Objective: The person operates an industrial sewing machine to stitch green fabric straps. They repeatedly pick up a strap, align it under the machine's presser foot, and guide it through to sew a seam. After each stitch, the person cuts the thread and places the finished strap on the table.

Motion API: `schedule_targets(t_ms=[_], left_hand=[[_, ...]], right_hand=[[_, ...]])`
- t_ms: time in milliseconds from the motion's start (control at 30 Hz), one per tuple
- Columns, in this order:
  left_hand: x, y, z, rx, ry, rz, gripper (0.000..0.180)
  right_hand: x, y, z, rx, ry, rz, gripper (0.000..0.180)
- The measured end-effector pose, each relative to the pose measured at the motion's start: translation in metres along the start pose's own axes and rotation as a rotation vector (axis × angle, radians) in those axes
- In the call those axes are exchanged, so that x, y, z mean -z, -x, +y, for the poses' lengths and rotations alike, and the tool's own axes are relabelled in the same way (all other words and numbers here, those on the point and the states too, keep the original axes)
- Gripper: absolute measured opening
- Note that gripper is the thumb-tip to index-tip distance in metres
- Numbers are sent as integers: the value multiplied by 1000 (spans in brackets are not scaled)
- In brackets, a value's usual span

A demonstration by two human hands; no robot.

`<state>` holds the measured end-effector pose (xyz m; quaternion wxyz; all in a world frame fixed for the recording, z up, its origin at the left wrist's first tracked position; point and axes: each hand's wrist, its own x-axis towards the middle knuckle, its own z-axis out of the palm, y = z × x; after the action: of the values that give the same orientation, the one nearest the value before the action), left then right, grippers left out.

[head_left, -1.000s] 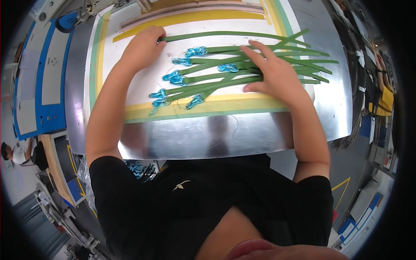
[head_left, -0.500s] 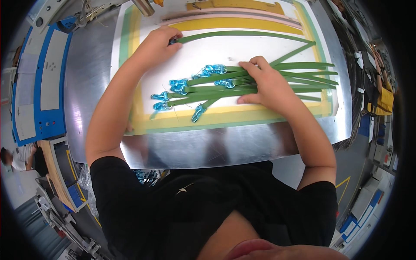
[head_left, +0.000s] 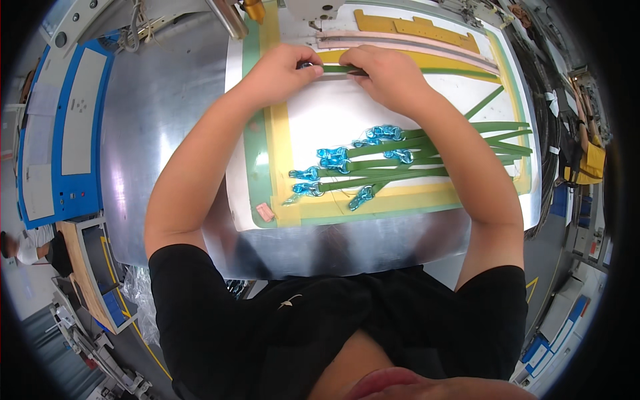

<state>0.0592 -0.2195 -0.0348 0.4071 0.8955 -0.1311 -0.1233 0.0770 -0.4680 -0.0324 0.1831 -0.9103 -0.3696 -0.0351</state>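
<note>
Both hands moved up, pinching flat green strap (head_left: 340, 69).

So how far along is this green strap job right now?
Nothing here looks finished. In hand: both the left hand and right hand pinch one green strap at the far edge of the white board. Left: the bundle of green straps with blue clips lies untouched nearer the body.

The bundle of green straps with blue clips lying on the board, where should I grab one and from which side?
Grip a green strap just behind its blue clip, coming from above. The clip ends fan apart at the person's left, so single straps are easier to separate there; toward the right they overlap. The left hand and right hand hold another strap farther up.
</note>
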Motion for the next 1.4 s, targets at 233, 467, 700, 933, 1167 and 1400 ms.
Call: schedule_targets(t_ms=[233, 467, 700, 933, 1167, 1400], left_hand=[[-23, -32, -23, -251, -459, 337, 43], [-14, -24, -35, -223, -659, 411, 55], [-12, -38, -36, -283, -435, 408, 29], [-14, -47, -40, -301, -419, 467, 25], [-13, -45, -40, -359, -518, 464, 29], [-15, -48, -36, -358, -593, 445, 33]], right_hand=[[-13, -12, 26, 58, 46, -6, 20], [6, -31, 22, 43, 207, -81, 30], [0, -64, 41, 15, -74, -74, 27], [-18, -65, 68, 149, -20, 89, 24], [-23, -66, 67, 154, 47, 98, 28], [-9, -72, 60, 150, 33, 8, 28]])
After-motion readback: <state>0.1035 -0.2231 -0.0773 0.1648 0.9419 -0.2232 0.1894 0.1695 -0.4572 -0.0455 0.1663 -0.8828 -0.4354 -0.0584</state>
